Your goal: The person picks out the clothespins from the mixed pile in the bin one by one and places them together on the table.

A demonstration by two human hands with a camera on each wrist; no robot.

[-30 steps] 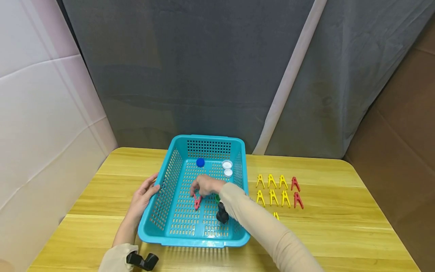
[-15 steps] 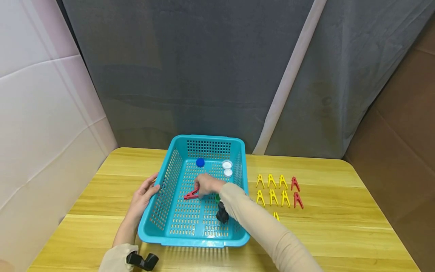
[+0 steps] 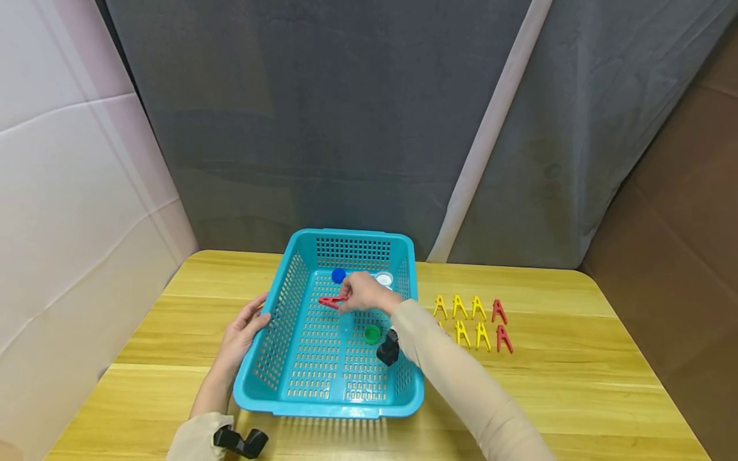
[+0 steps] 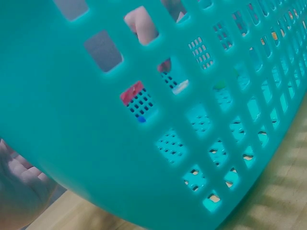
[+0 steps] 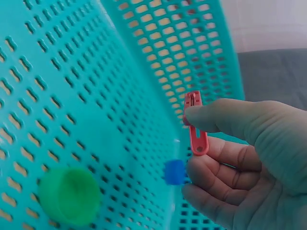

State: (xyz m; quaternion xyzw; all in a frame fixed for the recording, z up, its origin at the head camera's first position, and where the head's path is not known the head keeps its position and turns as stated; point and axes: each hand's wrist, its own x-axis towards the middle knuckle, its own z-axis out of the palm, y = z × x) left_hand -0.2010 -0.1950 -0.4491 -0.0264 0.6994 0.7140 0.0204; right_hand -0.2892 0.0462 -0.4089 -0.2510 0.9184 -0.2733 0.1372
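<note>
In the head view, my right hand (image 3: 366,293) pinches a red plastic clothespin (image 3: 330,301) inside the blue basket (image 3: 323,411). The right wrist view has this clothespin (image 5: 199,141) between thumb and fingers, raised off the basket floor. My left hand (image 3: 245,330) holds the basket's left rim, thumb at its top edge and fingers along the outer side. Beyond the right hand lie a blue bottle cap (image 3: 338,275) and a white cap (image 3: 384,279), partly hidden by that hand. Nearer the front is a green cap (image 3: 372,333), large in the right wrist view.
Right of the basket, yellow clothespins (image 3: 459,307) stand in rows on the wooden table (image 3: 576,358), with two red clothespins (image 3: 499,312) at their right end. The right sleeve (image 3: 461,378) hides part of the rows. A grey curtain (image 3: 346,128) hangs behind the table.
The red clothespin, first low in the basket with the right hand at it, has turned sideways and moved up and away with that hand. The green cap shows more fully. The left hand stays.
</note>
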